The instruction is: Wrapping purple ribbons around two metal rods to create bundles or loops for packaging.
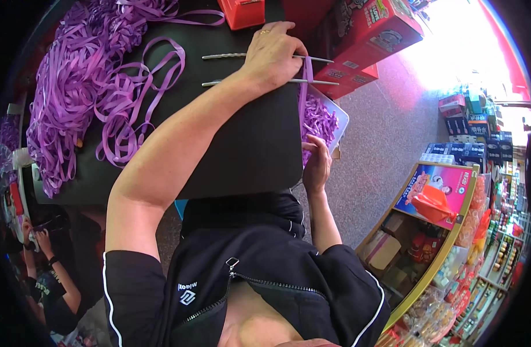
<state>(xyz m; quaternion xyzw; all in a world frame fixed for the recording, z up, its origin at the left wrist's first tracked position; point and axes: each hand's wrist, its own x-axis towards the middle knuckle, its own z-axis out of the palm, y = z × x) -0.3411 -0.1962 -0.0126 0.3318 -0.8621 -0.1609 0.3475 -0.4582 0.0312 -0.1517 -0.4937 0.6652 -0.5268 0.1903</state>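
Observation:
Two thin metal rods (219,83) lie roughly parallel across the far right part of a black tabletop (242,139), their ends jutting past its right edge. My left hand (274,55) rests over the upper rod, finger and thumb closed at a flat purple ribbon (306,75). That ribbon runs over the rods' right ends and down along the table edge. Lower down beside the edge is my right hand (316,165), its fingers curled at the ribbon's lower stretch; the table partly hides them. Short purple ribbon pieces (320,118) fill a white tray (344,121) below.
A large tangled heap of purple ribbon (75,75) covers the table's left side. A red-orange box (242,13) stands at the back, red cartons (369,34) beyond the right edge. A display case (433,196) stands right; another person's hands (40,237) show at lower left.

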